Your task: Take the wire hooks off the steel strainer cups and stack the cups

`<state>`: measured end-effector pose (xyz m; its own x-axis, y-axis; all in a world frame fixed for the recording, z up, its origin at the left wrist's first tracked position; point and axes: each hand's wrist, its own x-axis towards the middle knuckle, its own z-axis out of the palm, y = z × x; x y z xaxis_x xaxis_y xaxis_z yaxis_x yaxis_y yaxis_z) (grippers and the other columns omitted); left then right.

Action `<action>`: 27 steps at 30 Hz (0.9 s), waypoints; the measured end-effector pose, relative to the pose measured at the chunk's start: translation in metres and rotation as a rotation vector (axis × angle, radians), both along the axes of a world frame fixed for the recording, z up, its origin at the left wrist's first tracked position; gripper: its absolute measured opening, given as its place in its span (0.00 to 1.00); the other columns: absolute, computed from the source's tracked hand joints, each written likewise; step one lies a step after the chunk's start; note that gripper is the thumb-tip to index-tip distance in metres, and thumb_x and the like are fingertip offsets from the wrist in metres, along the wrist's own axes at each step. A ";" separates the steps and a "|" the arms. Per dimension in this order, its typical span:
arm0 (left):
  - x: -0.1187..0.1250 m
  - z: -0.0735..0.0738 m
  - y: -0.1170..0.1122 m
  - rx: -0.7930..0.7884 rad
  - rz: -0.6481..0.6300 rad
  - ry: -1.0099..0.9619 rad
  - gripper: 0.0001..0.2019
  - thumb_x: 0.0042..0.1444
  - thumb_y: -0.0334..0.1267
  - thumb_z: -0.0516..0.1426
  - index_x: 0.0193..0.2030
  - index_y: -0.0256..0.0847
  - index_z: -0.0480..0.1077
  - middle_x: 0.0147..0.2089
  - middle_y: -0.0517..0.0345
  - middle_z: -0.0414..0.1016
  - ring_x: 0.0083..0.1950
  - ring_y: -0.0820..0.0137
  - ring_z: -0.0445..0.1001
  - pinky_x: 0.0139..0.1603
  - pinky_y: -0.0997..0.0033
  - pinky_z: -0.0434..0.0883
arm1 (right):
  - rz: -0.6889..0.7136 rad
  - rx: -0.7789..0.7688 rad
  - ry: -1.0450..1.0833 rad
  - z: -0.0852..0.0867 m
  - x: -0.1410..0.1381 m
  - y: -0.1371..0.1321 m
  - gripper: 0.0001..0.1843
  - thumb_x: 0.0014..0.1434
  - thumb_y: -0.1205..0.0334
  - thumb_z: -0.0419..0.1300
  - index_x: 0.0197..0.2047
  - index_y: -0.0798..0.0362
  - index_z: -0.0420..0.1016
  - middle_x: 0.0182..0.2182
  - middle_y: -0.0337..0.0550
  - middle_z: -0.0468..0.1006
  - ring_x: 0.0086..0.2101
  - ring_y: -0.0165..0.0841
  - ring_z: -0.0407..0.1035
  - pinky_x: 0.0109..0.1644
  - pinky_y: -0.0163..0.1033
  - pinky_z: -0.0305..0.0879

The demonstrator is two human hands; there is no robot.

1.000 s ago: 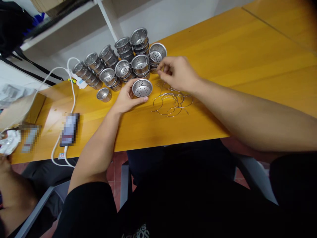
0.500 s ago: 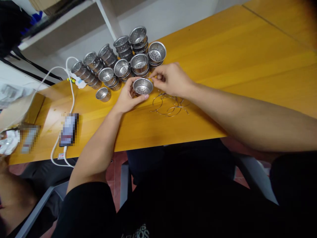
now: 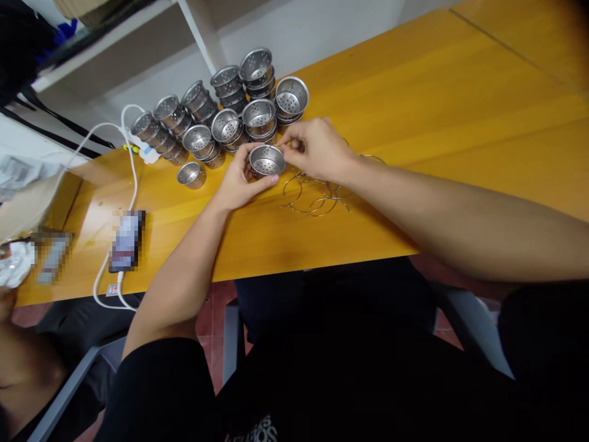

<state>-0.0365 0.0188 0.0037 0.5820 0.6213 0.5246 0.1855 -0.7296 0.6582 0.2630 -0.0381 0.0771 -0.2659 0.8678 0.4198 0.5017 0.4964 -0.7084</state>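
My left hand is closed around a small perforated metal strainer basket, tilted so that its holed bottom shows. At the basket's far right rim, my right hand pinches a thin wire, of which only a short end shows by the fingertips. Below and behind the right hand lie several loose curved wires on the table, partly hidden by that hand and forearm. Just beyond both hands stand stacks of similar strainer baskets, and a single basket sits left of my left hand.
A phone with a white cable lies on the wooden table at left. A cardboard box stands farther left. Another person's arm is at the lower left. A shelf is behind the stacks.
The basket and my left hand have shifted very slightly right, closer to the right fingertips. My right hand has turned a little, and less of the wire shows.
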 end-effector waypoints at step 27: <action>0.022 0.016 -0.021 -0.078 0.106 -0.001 0.53 0.63 0.88 0.75 0.78 0.51 0.74 0.69 0.48 0.85 0.76 0.46 0.87 0.89 0.32 0.81 | 0.410 -0.021 0.363 -0.010 -0.004 0.013 0.24 0.77 0.32 0.84 0.49 0.43 0.89 0.41 0.42 0.89 0.39 0.41 0.75 0.42 0.46 0.74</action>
